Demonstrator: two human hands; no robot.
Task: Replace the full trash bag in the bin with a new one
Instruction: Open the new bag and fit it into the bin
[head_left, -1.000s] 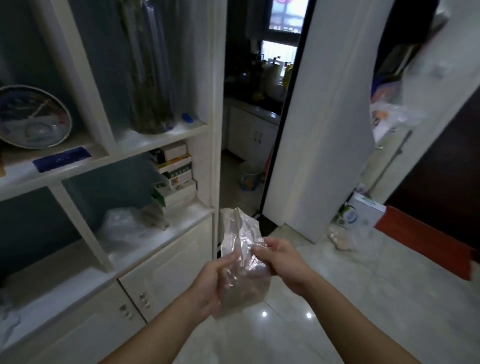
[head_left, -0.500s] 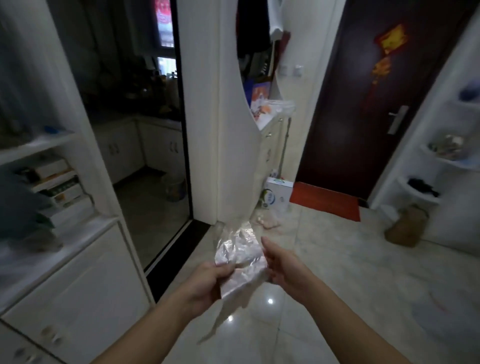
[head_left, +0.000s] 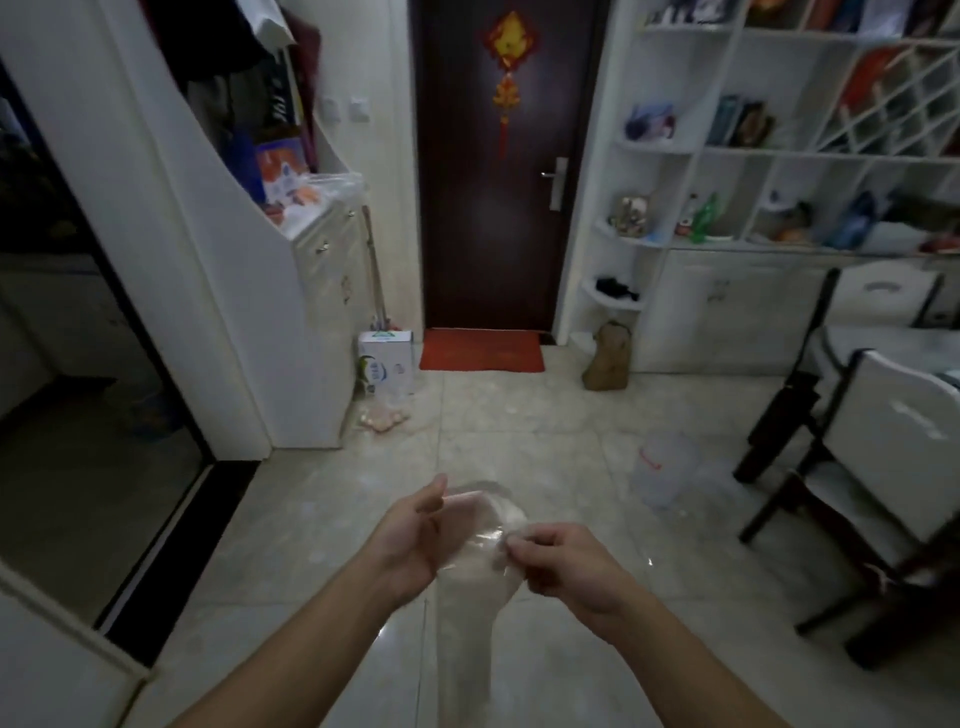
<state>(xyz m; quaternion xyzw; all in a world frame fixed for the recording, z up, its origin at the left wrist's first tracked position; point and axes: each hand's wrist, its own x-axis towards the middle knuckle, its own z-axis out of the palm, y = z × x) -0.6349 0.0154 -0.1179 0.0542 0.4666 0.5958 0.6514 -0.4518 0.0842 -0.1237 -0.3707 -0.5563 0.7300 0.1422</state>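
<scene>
A thin clear plastic bag (head_left: 470, 597) hangs between my hands at the lower middle, its top edge pulled apart and its body drooping toward the floor. My left hand (head_left: 415, 530) holds the bag's left edge with thumb and fingers. My right hand (head_left: 561, 561) pinches the right edge between curled fingers. On the tiled floor to the right stands a translucent white bin (head_left: 665, 470) with a red mark on its side, next to a chair.
A white chair (head_left: 883, 457) and dark table legs stand at the right. A dark door (head_left: 493, 166) with a red mat (head_left: 480, 351) lies ahead. A white carton (head_left: 387, 361) and a brown bag (head_left: 608, 356) sit on the floor. White cabinets (head_left: 249, 291) line the left.
The view has swung right from the shelf and kitchen doorway to the entrance door and dining chair. My hands have drawn apart, spreading the bag's mouth, and the bag now hangs longer.
</scene>
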